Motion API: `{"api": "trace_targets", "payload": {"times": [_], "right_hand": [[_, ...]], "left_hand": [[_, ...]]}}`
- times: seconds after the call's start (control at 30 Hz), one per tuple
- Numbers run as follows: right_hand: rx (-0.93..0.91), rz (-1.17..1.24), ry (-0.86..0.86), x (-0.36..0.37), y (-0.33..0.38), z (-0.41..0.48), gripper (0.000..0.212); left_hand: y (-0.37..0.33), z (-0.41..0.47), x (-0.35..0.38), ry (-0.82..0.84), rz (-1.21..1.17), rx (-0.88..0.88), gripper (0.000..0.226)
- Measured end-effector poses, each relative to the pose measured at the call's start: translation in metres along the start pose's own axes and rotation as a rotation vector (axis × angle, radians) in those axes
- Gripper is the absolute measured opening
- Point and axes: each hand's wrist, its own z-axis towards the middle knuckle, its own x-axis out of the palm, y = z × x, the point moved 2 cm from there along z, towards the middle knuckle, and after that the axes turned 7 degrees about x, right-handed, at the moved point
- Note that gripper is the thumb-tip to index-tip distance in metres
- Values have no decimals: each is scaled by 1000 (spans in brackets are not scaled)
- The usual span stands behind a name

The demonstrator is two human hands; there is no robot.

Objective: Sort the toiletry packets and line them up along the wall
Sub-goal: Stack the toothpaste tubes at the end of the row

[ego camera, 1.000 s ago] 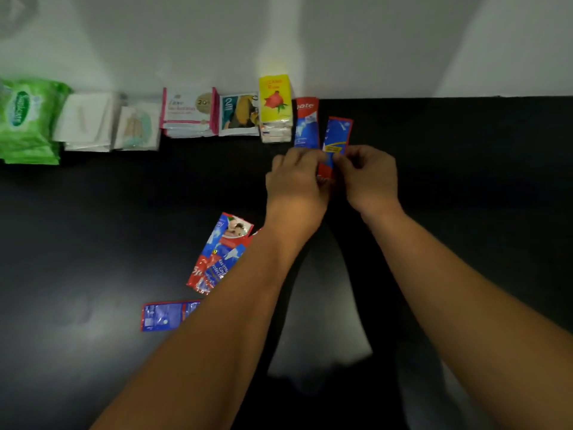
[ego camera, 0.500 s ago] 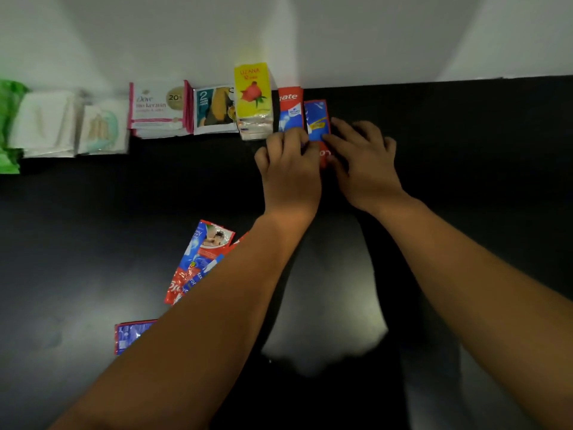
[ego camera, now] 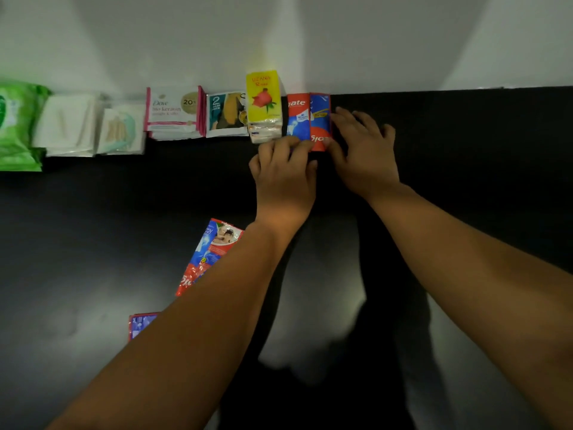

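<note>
Toothpaste sachet point(ego camera: 320, 119) was up in both hands a second ago. Now it lies flat, two spots right of the yellow rose pack point(ego camera: 264, 97), with its top edge at the wall point(ego camera: 310, 41), touching the Colgate packet point(ego camera: 298, 116). So it's basically placed.

Right hand point(ego camera: 362, 150) lies flat and spread against its right edge. Left hand point(ego camera: 285, 175) bends its fingers onto the near edge (pinching or pressing, can't tell).

Bare table point(ego camera: 465, 150) runs on further right. Loose sachets point(ego camera: 210, 252) wait well down-left of the yellow pack.

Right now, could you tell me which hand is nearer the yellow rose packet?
Left. The left hand sits just below the yellow packet, at its lower right corner, fingertips on the sachets beside it. The right hand lies further right, beyond both sachets.
</note>
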Motion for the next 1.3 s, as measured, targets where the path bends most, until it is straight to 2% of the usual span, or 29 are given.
{"api": "trace_targets", "payload": {"times": [0.17, 0.27, 0.33, 0.47, 0.57, 0.63, 0.8, 0.97, 1.1, 1.2, 1.3], "right_hand": [[113, 249, -80, 2, 24, -46, 53], [-14, 351, -74, 9, 58, -95, 44], [-78, 381, -14, 16, 80, -124, 43], [-109, 265, 74, 27, 108, -154, 53], [-139, 127, 101, 32, 113, -155, 58], [-166, 83, 125, 33, 113, -153, 53], [-176, 119, 128, 31, 114, -153, 32], [-131, 219, 118, 27, 115, -153, 24], [-73, 422, 31, 16, 106, -149, 21], [-12, 491, -53, 2, 93, -136, 30], [107, 560, -142, -8, 69, -118, 58]], "left_hand": [[25, -17, -60, 1, -116, -77, 33], [52, -48, -92, -15, -173, -69, 29], [67, -75, -102, 52, -192, -155, 28], [80, -121, -112, 264, -167, -329, 34], [79, -141, -117, 398, -95, -338, 47], [76, -147, -118, 427, -54, -315, 50], [68, -148, -120, 410, 70, -228, 43], [63, -133, -126, 435, -3, -253, 28], [54, -118, -131, 420, -156, -252, 11], [42, -100, -126, 362, -291, -233, 13], [30, -73, -111, 276, -399, -218, 14]]}}
